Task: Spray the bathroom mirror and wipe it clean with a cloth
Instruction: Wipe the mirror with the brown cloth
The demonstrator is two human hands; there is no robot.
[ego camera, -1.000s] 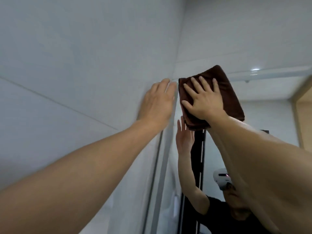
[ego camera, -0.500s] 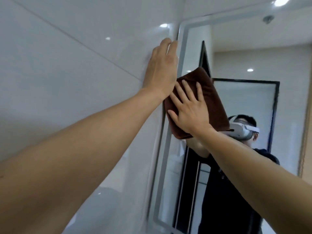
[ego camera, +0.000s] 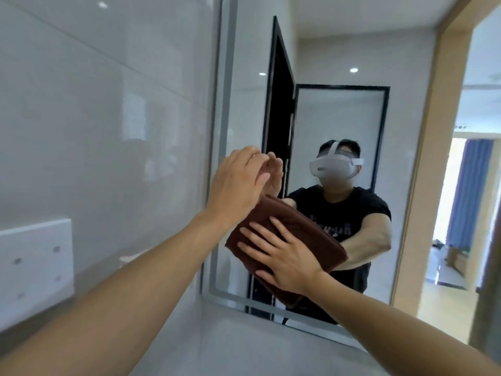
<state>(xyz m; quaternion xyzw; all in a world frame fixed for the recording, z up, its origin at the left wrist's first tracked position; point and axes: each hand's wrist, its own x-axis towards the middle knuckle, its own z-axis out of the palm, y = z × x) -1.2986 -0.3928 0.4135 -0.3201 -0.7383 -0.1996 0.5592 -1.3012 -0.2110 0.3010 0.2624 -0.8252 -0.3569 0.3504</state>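
A folded brown cloth [ego camera: 306, 229] lies flat against the bathroom mirror [ego camera: 339, 118], near its lower left corner. My right hand [ego camera: 282, 253] presses the cloth onto the glass with spread, straight fingers. My left hand [ego camera: 235, 191] is raised just above the cloth at the mirror's left edge, fingers loosely bent and holding nothing; its reflection shows right behind it. No spray bottle is in view.
A glossy grey tiled wall [ego camera: 108, 118] runs along the left, with a white panel [ego camera: 35, 264] lower down. A grey ledge [ego camera: 230, 343] lies below the mirror. The mirror reflects a person with a white headset, a black-framed door and a doorway.
My right hand has slid the cloth down the mirror from its top corner to the lower part. My left hand has come off the wall and dropped lower too.
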